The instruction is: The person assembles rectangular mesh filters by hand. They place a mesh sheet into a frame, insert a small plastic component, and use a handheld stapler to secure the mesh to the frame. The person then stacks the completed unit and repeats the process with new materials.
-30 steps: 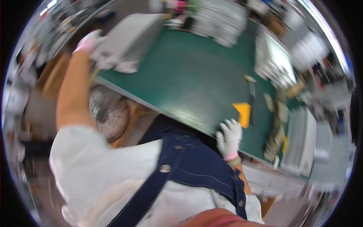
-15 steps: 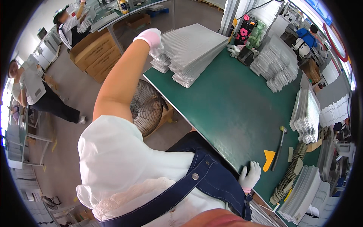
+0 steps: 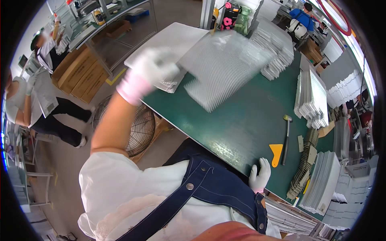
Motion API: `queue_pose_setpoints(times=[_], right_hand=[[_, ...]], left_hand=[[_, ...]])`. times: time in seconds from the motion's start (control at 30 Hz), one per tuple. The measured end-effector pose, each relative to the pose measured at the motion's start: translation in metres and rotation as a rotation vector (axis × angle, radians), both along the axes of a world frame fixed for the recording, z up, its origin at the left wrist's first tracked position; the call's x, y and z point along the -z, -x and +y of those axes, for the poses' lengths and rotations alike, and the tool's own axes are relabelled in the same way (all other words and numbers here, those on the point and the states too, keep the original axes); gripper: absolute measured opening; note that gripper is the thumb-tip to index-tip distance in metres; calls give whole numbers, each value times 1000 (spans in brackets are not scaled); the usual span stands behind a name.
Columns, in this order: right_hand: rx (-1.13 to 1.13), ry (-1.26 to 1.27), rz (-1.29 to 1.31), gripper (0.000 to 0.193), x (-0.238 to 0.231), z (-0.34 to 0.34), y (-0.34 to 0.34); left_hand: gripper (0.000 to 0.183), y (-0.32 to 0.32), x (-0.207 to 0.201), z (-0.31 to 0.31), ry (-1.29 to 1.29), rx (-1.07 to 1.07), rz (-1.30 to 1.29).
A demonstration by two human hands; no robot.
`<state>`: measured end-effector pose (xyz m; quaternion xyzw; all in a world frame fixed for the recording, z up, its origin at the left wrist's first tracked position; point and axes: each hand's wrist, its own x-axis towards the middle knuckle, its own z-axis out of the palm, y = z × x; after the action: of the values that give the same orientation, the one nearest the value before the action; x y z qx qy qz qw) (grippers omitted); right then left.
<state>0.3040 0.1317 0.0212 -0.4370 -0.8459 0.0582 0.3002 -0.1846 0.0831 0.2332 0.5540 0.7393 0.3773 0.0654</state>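
My left hand (image 3: 155,68), in a white glove with a pink cuff, is smeared by motion above the far left part of the green table. Just right of its fingers, a silvery translucent ridged sheet (image 3: 225,66) hangs blurred and tilted over the tabletop; whether the fingers grip its edge I cannot tell. Partly behind that hand lies a stack of similar sheets (image 3: 181,38). At the near edge of the table (image 3: 225,132) my right hand (image 3: 260,174), gloved too, rests with fingers apart and holds nothing. A yellow scraper (image 3: 275,154) and a hammer (image 3: 286,138) lie beyond it.
More ridged stacks stand at the far right (image 3: 277,48) and right edge (image 3: 311,98). Thin panels (image 3: 321,180) lean near the front right corner. A caged floor fan (image 3: 134,128) stands left of the table. Two people are at the left, one carrying a panel (image 3: 44,94).
My left hand has swung nearer and blurred. One ridged sheet has left the stack and shifted right over the table. My right hand keeps its place at the edge; the view has turned.
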Motion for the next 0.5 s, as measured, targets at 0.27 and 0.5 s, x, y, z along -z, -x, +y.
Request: queue_pose_setpoints(times=[0.27,0.5], right_hand=[[-40,-251,104,54,66,33,-54],[-104,55,-493,67,31,39,-26]], left_hand=[[71,-191,176,16,304,372,309],[56,-180,214,24,-138,453,310]])
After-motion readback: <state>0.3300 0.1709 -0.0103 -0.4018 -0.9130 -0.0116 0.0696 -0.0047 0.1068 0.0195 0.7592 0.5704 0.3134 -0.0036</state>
